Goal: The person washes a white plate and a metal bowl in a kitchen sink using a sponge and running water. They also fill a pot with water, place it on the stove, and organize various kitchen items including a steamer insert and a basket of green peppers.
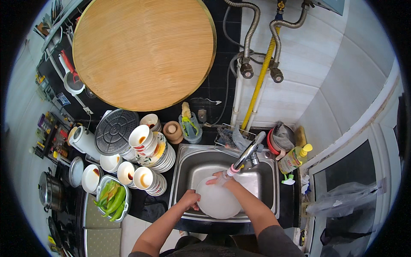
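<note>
A round white dish [220,200] is held over the front part of the stainless steel sink [253,196]. My left hand [190,199] grips its left rim. At the far rim is my right hand [221,180], its fingers on the edge and partly hidden by the faucet's end. The chrome faucet [247,154] with a pink and clear spout attachment [229,172] points down at the dish. Whether water runs is hard to tell.
Left of the sink stand stacked plates [165,157] and bowls [144,178] with brown residue. A basket of green peppers [112,199] sits nearer. A yellow-capped detergent bottle [293,157] stands right of the sink; a wire rack [221,135] is behind it.
</note>
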Demonstrator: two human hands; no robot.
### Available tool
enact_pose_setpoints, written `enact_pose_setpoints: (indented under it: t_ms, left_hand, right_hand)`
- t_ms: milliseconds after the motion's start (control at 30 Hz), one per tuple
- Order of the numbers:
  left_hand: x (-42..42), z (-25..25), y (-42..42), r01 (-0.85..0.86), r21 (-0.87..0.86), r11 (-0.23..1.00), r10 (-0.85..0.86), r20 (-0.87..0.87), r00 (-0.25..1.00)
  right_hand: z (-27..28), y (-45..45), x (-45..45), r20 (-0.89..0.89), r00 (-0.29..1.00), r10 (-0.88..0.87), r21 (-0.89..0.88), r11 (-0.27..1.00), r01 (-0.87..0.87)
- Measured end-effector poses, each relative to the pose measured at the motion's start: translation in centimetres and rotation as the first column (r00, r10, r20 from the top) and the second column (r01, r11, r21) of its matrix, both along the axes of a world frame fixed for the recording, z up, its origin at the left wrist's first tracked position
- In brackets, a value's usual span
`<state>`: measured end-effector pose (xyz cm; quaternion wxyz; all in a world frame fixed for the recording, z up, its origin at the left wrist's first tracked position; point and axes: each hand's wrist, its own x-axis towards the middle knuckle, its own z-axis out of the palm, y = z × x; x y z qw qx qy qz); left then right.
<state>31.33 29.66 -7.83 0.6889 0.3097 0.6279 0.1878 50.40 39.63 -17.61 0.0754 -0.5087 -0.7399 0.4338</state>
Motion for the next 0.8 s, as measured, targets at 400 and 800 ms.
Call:
enact_pose_setpoints:
  t_ms: [400, 800]
  left_hand:
    - [-3.1, -4.1, 0.0, -0.173, 0.295, 0.94, 0.165, 0.053, 0.985]
    - [-1.7, -10.1, 2.4, -0.073, -0.038, 0.997, 0.079, 0.18, 0.981]
  right_hand:
    - [1.9, -4.2, 5.0, -0.33, 0.801, -0.5, -0.773, 0.63, 0.075]
    - [2.2, -5.3, 7.9, -0.238, 0.757, -0.609, -0.652, 0.677, 0.34]
